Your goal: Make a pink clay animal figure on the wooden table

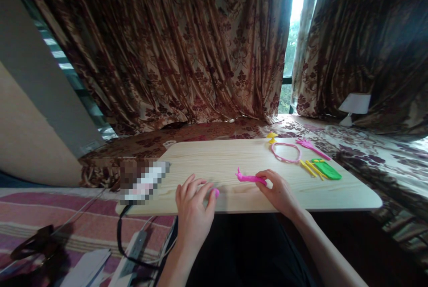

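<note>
Right hand (pixel 277 191)'s pinching the pink clay figure (pixel 248 178) — probably soft, grab the thick middle — left hand (pixel 194 197)'s loosely open.

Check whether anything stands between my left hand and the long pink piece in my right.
Only the small pink lump at the left hand's thumb tip, on the side facing the long pink piece. Past it, nothing visible but bare tabletop. The pink ring lies off that line, farther away and rightward.
</note>
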`<state>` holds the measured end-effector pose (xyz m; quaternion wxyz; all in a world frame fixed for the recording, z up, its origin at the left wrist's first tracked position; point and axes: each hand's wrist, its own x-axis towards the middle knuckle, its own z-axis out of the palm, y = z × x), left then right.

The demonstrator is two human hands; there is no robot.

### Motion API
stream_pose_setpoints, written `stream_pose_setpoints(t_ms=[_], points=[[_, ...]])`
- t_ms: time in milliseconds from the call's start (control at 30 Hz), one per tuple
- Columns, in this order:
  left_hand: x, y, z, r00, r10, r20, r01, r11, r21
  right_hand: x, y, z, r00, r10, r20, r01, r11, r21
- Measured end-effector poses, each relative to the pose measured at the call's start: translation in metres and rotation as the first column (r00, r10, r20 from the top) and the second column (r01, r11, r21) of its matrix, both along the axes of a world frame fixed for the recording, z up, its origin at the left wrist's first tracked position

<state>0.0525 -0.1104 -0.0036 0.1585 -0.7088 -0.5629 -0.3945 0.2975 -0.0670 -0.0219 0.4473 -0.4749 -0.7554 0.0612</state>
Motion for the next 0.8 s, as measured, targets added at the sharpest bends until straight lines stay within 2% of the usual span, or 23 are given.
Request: stream_pose_setpoints(t_ms=[67, 167, 233, 400, 600, 800], points=[[0.021, -0.007, 0.017, 0.996, -0.079, -0.028, 0.08, 0.996, 0.037, -0.003, -0.007, 0.008, 1.0, 0.016, -0.025, -0.016, 1.0, 0.012], [0.052, -0.013, 0.04, 0.968, -0.218, -0.124, 0.22, 0.975, 0.005, -0.008, -0.023, 0.025, 0.998, 0.049, -0.049, -0.047, 0.998, 0.032], [0.065, -0.013, 0.049, 0.956, -0.244, -0.162, 0.242, 0.97, -0.03, -0.011, -0.036, 0.037, 0.996, 0.065, -0.06, -0.062, 0.997, 0.047], [0.069, -0.012, 0.056, 0.965, -0.217, -0.148, 0.215, 0.976, -0.031, -0.013, -0.059, 0.058, 0.995, 0.075, -0.067, -0.068, 0.992, 0.108], [0.064, -0.025, 0.064, 0.96, -0.253, -0.117, 0.253, 0.967, -0.015, -0.016, -0.067, 0.068, 0.996, 0.06, 0.067, -0.069, 0.987, 0.146], [0.062, -0.031, 0.072, 0.958, -0.277, -0.068, 0.281, 0.958, 0.053, -0.018, -0.072, 0.074, 0.996, 0.085, 0.021, -0.087, 0.981, 0.175]])
